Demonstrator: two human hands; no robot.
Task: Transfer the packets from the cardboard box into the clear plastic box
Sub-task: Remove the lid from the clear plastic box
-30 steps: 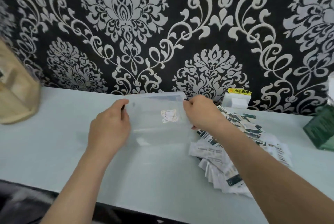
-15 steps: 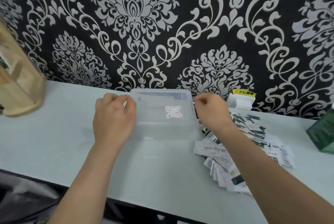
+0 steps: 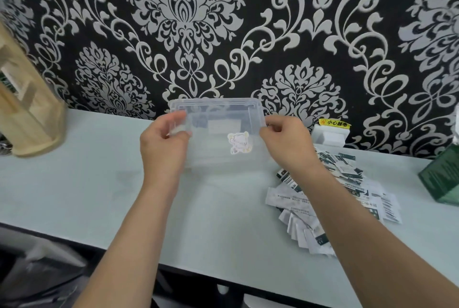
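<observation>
A clear plastic box (image 3: pixel 218 118) with a small sticker on its front sits at the middle of the pale table (image 3: pixel 74 183), near the wall. My left hand (image 3: pixel 161 146) pinches its left end, and my right hand (image 3: pixel 285 143) pinches its right end. The lid edge looks raised at the back. A heap of white and dark green packets (image 3: pixel 347 183) lies loose on the table to the right of the box, partly hidden by my right forearm. At the far right edge stands a dark green box (image 3: pixel 442 176), only partly in view.
A wooden rack (image 3: pixel 27 113) stands at the table's left end. A white socket block with a yellow warning label (image 3: pixel 330 133) sits against the patterned wall behind the packets. The table's front edge runs below my forearms.
Both hands have shifted from the box's front up to its two ends, fingers now pinching at the lid edge. The camera has tilted, so the box appears higher.
</observation>
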